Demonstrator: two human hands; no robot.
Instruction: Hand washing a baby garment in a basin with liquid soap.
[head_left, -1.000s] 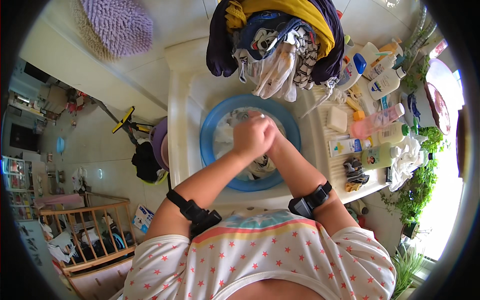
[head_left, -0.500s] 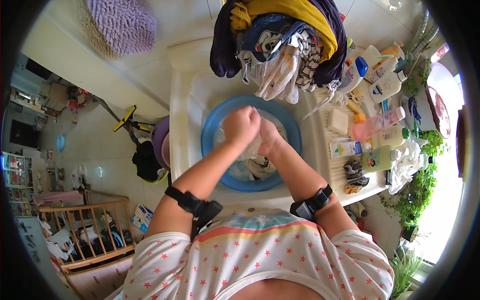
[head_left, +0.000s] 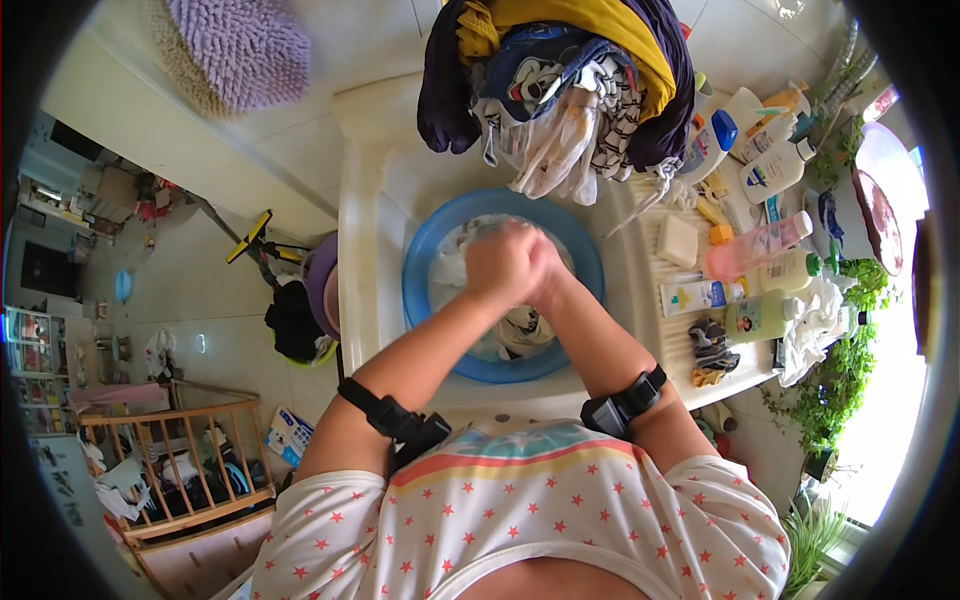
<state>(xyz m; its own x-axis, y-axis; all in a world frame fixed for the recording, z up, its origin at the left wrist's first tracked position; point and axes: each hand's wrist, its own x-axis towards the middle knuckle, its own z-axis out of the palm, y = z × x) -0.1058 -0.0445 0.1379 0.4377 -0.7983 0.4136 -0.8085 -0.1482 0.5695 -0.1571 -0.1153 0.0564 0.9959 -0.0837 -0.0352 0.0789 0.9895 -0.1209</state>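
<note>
Blue plastic rings the work at a pale laundry sink, where a person's left hand and right hand meet over a basin. Fingers of the left look curled closed, though whether they grip fabric cannot be told; the right is mostly hidden behind, its hold unclear. White cloth lies in the basin beneath and beside them, with a dark-patterned cloth nearer the wearer. Brisk rubbing could slop water over the rim or let wet fabric slip away, and a hard push might shift the basin. Greater risk may hang above — a heaped clothes pile, its pale ends drooping toward the basin's far edge, could slide in if bumped or overweighted. Splashes might also reach the black forearm straps. On the ribbed surface at right, a soap bar, a squeeze tube and a pink bottle crowd together; a stray elbow could send one rolling. Beyond stretches a tiled room: lavender chenille mop head at upper left, yellow-and-black squeegee, slatted wooden crib — and, opposite, trailing greenery against bright daylight.
</note>
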